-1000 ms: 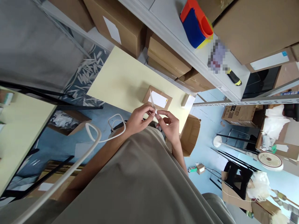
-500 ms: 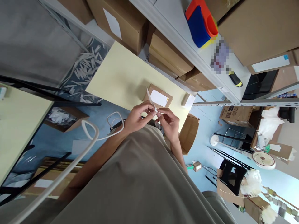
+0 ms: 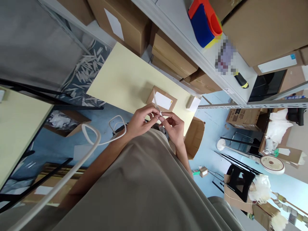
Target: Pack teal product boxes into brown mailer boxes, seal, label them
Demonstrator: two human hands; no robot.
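Observation:
Between my two hands is a thin white strip (image 3: 155,100), seen nearly edge-on, its far end sticking up past the fingertips. My left hand (image 3: 142,119) pinches its lower end between thumb and forefinger. From the other side, my right hand (image 3: 173,125) pinches the same end, fingertips touching those of the left. What the strip is made of cannot be made out. Just beyond the hands, a small brown cardboard box (image 3: 172,102) with a white label (image 3: 162,100) lies on the cream table (image 3: 120,73). A small white box (image 3: 193,103) stands near the table's right end.
A shelf (image 3: 178,32) with a tape dispenser (image 3: 204,24) and a yellow-black handled tool (image 3: 241,80) runs along the far side. Large cartons (image 3: 122,22) sit behind the table. An open carton (image 3: 195,138) stands right of me. A white cable (image 3: 96,141) loops at left.
The strip has turned slightly between my fingertips and looks narrower. Both hands keep their pinch, and the view has shifted a little.

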